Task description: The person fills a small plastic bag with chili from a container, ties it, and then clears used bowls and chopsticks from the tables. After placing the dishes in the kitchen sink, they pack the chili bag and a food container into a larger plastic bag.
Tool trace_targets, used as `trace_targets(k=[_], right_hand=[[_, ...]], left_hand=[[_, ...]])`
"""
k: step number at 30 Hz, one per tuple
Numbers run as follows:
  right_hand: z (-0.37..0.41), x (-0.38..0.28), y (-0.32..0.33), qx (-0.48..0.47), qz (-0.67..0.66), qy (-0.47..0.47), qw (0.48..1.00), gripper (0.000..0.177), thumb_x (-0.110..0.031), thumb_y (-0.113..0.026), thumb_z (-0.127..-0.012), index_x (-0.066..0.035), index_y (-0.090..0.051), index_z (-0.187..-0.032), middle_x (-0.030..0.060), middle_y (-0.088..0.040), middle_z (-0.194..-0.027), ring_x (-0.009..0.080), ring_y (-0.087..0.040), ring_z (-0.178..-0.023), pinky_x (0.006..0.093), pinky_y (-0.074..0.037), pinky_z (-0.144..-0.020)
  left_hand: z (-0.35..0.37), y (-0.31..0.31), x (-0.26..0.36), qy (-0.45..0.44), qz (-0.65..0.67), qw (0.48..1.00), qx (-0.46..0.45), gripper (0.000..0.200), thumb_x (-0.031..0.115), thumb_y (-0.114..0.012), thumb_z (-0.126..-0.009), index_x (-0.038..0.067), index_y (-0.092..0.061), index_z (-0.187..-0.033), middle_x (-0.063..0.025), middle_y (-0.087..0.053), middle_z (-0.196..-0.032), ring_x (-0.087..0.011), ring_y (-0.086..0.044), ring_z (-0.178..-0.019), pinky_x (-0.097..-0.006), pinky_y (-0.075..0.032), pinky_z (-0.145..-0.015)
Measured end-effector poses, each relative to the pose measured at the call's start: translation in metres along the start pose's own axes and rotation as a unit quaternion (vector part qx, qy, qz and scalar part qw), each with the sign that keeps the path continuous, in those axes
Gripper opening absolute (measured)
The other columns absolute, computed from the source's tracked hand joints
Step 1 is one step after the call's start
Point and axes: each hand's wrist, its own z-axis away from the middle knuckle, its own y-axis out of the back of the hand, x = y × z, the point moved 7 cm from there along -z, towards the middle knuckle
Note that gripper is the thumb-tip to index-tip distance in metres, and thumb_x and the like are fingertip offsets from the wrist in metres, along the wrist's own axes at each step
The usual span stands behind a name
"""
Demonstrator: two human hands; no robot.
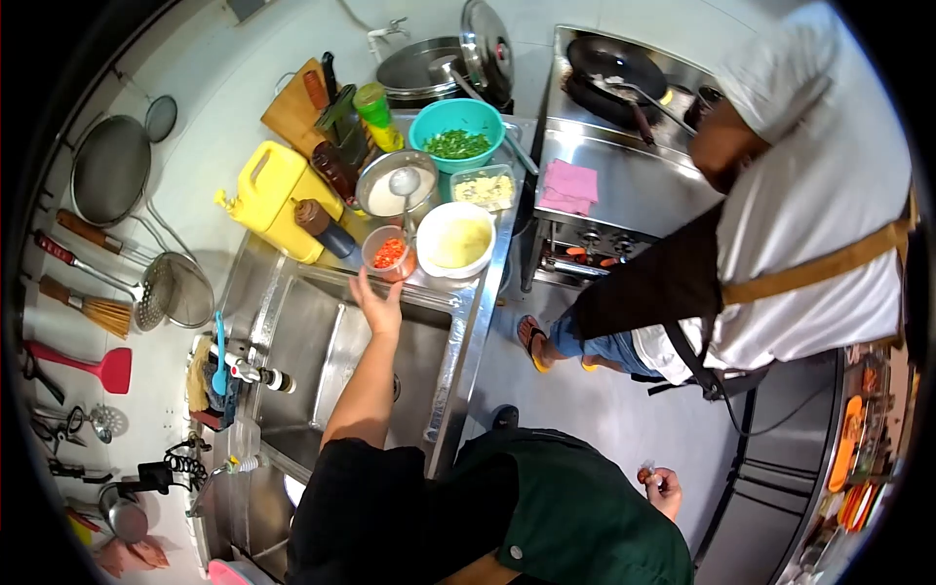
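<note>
Tight tiled kitchen, grey floor [604,409], and the big piece here is the steel counter [466,322] with a deep sink [322,361] sunk into its middle. Right of the counter's far end stands the stove [634,185], a dark wok [614,68] on top and a pink cloth [570,185] on its ledge. A co-worker [799,195] in a white shirt and dark apron is bent over beside it.

At the counter's far edge there's a large pot [424,68] with its lid tipped up, and a yellow jug [273,195] at the far left corner. Then the bowls: a teal bowl [456,132] of chopped greens, a steel bowl [390,190] of pale liquid with a ladle in it, and a white bowl [455,241] of yellow liquid near the right edge. There's also a clear tub [485,187] of pale chopped bits.

Smallest, right on the sink's far rim, is the little cup [390,255] of red-orange pieces. The left hand [378,302] is stretched across the sink, fingers released and spread, tips touching the cup's near side. The right hand [663,487] hangs low over the floor, fingers clenched on a small reddish piece [645,475].
</note>
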Motion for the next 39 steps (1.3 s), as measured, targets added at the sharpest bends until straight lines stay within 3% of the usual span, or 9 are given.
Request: trace_targets(k=[3, 7, 10, 16, 24, 31, 34, 36, 39], right_hand=[[0.014, 0.012, 0.029, 0.059, -0.026, -0.020, 0.998, 0.009, -0.005, -0.055, -0.078, 0.000, -0.051, -0.083, 0.0050, -0.055, -0.074, 0.0099, -0.052, -0.066, 0.0223, -0.043, -0.058], [0.043, 0.042, 0.090, 0.180, -0.260, -0.091, 0.944, 0.021, -0.014, -0.055, -0.079, -0.005, -0.049, -0.096, 0.0035, -0.055, -0.081, 0.0095, -0.053, -0.070, 0.0198, -0.042, -0.056], [0.074, 0.058, 0.158, 0.237, -0.431, -0.039, 0.870, 0.034, -0.010, -0.055, -0.077, -0.005, -0.045, -0.109, 0.0055, -0.053, -0.099, 0.0128, -0.054, -0.086, 0.0211, -0.045, -0.062], [0.192, 0.117, 0.263, 0.361, -0.560, 0.056, 0.744, 0.030, -0.008, -0.056, -0.077, -0.004, -0.045, -0.104, 0.0071, -0.054, -0.095, 0.0155, -0.055, -0.083, 0.0260, -0.044, -0.066], [0.294, 0.137, 0.275, 0.413, -0.615, 0.128, 0.659, 0.026, -0.005, -0.053, -0.079, -0.004, -0.045, -0.103, 0.0073, -0.054, -0.095, 0.0159, -0.056, -0.083, 0.0264, -0.046, -0.069], [0.341, 0.155, 0.281, 0.510, -0.398, 0.115, 0.754, 0.018, -0.006, -0.054, -0.080, -0.004, -0.048, -0.097, 0.0060, -0.054, -0.093, 0.0122, -0.053, -0.083, 0.0236, -0.044, -0.069], [0.358, 0.151, 0.297, 0.633, -0.304, 0.106, 0.704, 0.011, -0.009, -0.053, -0.081, -0.005, -0.048, -0.090, 0.0046, -0.055, -0.086, 0.0090, -0.050, -0.074, 0.0203, -0.042, -0.063], [0.366, 0.143, 0.302, 0.654, -0.447, 0.148, 0.592, 0.008, -0.011, -0.051, -0.083, -0.006, -0.046, -0.085, 0.0046, -0.056, -0.083, 0.0070, -0.047, -0.068, 0.0189, -0.040, -0.057], [0.359, 0.117, 0.310, 0.649, -0.467, 0.183, 0.572, 0.009, -0.012, -0.049, -0.085, -0.006, -0.044, -0.083, 0.0062, -0.056, -0.083, 0.0066, -0.047, -0.066, 0.0190, -0.040, -0.054]], left_hand=[[0.048, 0.022, 0.035, -0.040, 0.052, 0.998, -0.021, 0.051, 0.006, -0.061, -0.071, 0.003, -0.034, -0.114, -0.0182, -0.026, -0.124, -0.0318, -0.028, -0.115, -0.0398, -0.028, -0.091], [0.170, 0.021, 0.161, -0.215, 0.163, 0.931, -0.245, 0.039, 0.000, -0.056, -0.072, 0.003, -0.039, -0.108, -0.0150, -0.035, -0.118, -0.0253, -0.041, -0.104, -0.0331, -0.035, -0.084], [0.285, -0.009, 0.239, -0.253, 0.288, 0.769, -0.513, 0.025, -0.004, -0.055, -0.071, 0.000, -0.049, -0.095, -0.0144, -0.042, -0.111, -0.0170, -0.054, -0.079, -0.0258, -0.046, -0.069], [0.494, -0.005, 0.386, -0.332, 0.341, 0.547, -0.688, 0.014, -0.002, -0.051, -0.076, -0.001, -0.050, -0.090, -0.0118, -0.049, -0.102, -0.0142, -0.053, -0.077, -0.0250, -0.045, -0.067], [0.765, 0.108, 0.459, -0.061, 0.030, 0.118, -0.991, 0.036, 0.015, -0.052, -0.083, 0.003, -0.040, -0.114, -0.0094, -0.055, -0.100, -0.0154, -0.056, -0.082, -0.0247, -0.045, -0.068], [0.833, 0.166, 0.452, -0.157, 0.095, 0.019, -0.983, 0.026, 0.009, -0.056, -0.079, 0.005, -0.043, -0.101, -0.0057, -0.056, -0.091, -0.0144, -0.056, -0.079, -0.0254, -0.047, -0.064], [0.832, 0.168, 0.463, -0.136, 0.119, 0.080, -0.980, 0.022, 0.004, -0.055, -0.077, 0.007, -0.043, -0.095, -0.0048, -0.055, -0.088, -0.0147, -0.056, -0.077, -0.0264, -0.048, -0.063], [0.829, 0.166, 0.467, -0.009, 0.091, 0.092, -0.992, 0.023, 0.001, -0.053, -0.077, 0.008, -0.044, -0.096, -0.0063, -0.055, -0.088, -0.0154, -0.057, -0.077, -0.0270, -0.049, -0.062], [0.828, 0.158, 0.470, 0.015, 0.104, 0.029, -0.994, 0.025, -0.001, -0.051, -0.076, 0.006, -0.043, -0.099, -0.0078, -0.054, -0.091, -0.0179, -0.057, -0.079, -0.0294, -0.050, -0.065]])
